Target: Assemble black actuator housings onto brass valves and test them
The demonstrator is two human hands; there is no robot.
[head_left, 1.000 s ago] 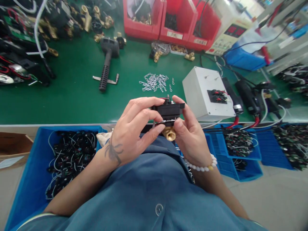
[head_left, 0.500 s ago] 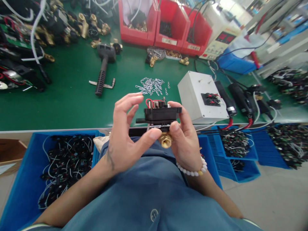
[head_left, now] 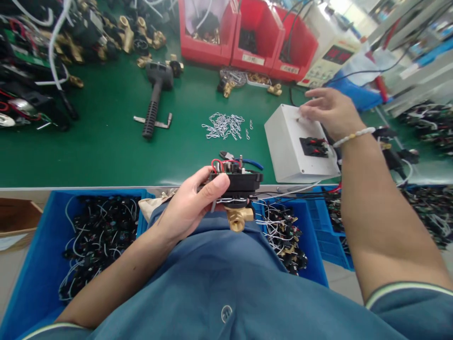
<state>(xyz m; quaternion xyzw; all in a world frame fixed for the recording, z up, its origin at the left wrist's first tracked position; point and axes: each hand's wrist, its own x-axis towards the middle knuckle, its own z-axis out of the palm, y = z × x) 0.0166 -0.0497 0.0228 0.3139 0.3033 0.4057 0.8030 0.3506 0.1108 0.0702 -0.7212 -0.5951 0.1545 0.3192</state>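
Near the front edge of the green table, my left hand grips a black valve unit by its left side. Red wires and small parts show on the unit's top, and a brass fitting hangs under it. My right hand is over the grey box, its thumb and fingertips close to a small metal switch on the box's top. Whether the fingers touch the switch cannot be told. Behind the unit lies a blue-handled tool. Silver clips lie in a pile on the table.
A black mallet lies on the green table. Red bins and a power supply stand at the back. Blue crates of wired parts are below the front edge. Brass and black assemblies crowd the left.
My right hand has let go of the valve unit and moved right and up to the grey box. My left hand has closed on the unit, which sits slightly lower.
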